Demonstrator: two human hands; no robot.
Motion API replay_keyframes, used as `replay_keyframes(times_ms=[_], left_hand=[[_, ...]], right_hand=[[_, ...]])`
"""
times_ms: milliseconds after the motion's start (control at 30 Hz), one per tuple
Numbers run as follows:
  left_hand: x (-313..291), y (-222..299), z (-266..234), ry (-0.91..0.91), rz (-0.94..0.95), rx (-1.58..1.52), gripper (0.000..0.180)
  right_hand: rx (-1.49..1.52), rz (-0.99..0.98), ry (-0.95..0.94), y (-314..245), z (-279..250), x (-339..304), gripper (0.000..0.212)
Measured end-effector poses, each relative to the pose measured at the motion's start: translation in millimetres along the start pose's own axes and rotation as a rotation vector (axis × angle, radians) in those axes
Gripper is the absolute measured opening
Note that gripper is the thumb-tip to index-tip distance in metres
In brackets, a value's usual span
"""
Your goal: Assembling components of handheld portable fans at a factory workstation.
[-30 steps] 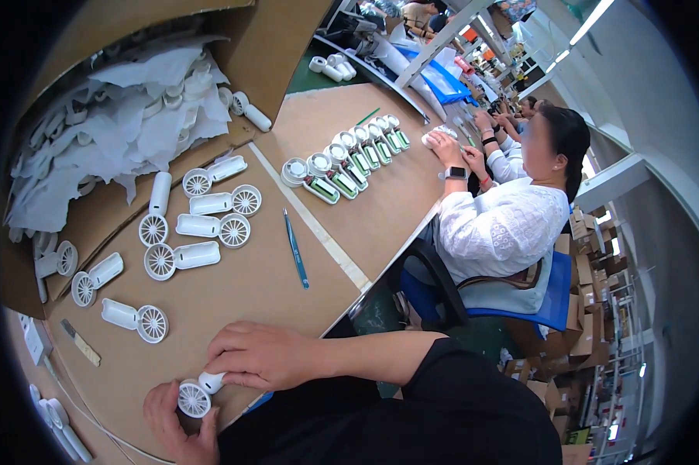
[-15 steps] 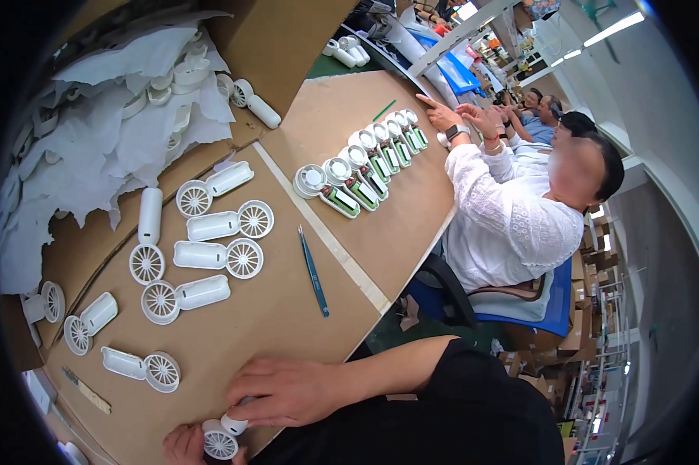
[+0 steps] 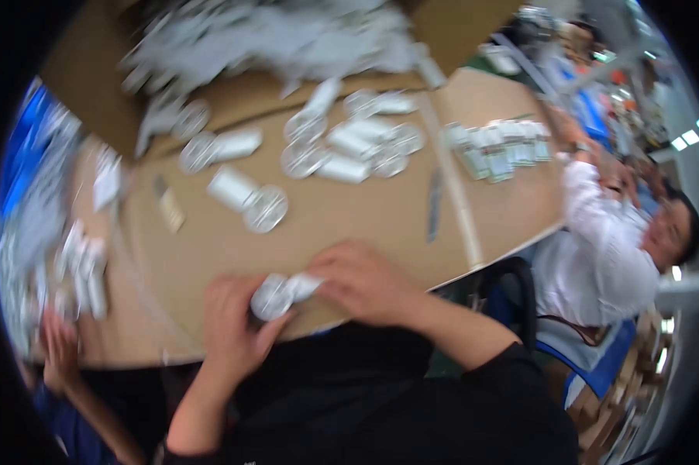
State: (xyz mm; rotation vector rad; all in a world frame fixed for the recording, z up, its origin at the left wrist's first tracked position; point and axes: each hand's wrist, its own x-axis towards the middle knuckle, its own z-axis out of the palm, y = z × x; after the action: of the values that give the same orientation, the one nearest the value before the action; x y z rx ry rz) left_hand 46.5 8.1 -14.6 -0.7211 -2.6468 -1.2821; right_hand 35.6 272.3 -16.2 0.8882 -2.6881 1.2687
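Between my hands, at the table's near edge, is a white handheld fan casing (image 3: 273, 297) with a round spoked grille and a short handle. My left hand (image 3: 237, 319) grips the grille end, thumb along its near side. The handle end is in the fingers of my right hand (image 3: 365, 283), which partly hide it. Beyond my hands lies another white fan casing (image 3: 264, 209), grille toward me. Several more white casings (image 3: 346, 167) lie farther back on the brown tabletop. The picture is smeared by motion, so fine detail is lost.
Blue tweezers (image 3: 434, 205) lie right of the casings; a slim pale-handled tool (image 3: 168, 204) lies left. An open cardboard box (image 3: 233, 91) holds wrapped parts. Fan halves with green insides (image 3: 497, 147) stand in a row near a seated co-worker (image 3: 609, 240). Another person's hand (image 3: 59, 349) is at left.
The view has swung left, so the table and both hands now sit nearer the middle. My left hand has come fully into sight. The fan casing stays between my hands.
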Motion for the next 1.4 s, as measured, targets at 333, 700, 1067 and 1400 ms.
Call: replay_keyframes(times_ms=[333,700,1067,1400], left_hand=[[-11,-6,4,0.134,0.024,0.028,0.053],[-12,-15,3,0.174,0.086,0.004,0.051],[-11,-9,-2,0.133,0.043,0.060,0.051],[-12,-2,-1,0.107,0.055,-0.001,0.050]], right_hand=[[0.067,0.030,0.059,-20,7,4,0.024],[0.712,-0.186,0.176,-98,28,65,0.014],[1.362,-0.019,0.245,-80,-1,58,0.027],[0.537,0.180,0.407,-27,22,26,0.015]])
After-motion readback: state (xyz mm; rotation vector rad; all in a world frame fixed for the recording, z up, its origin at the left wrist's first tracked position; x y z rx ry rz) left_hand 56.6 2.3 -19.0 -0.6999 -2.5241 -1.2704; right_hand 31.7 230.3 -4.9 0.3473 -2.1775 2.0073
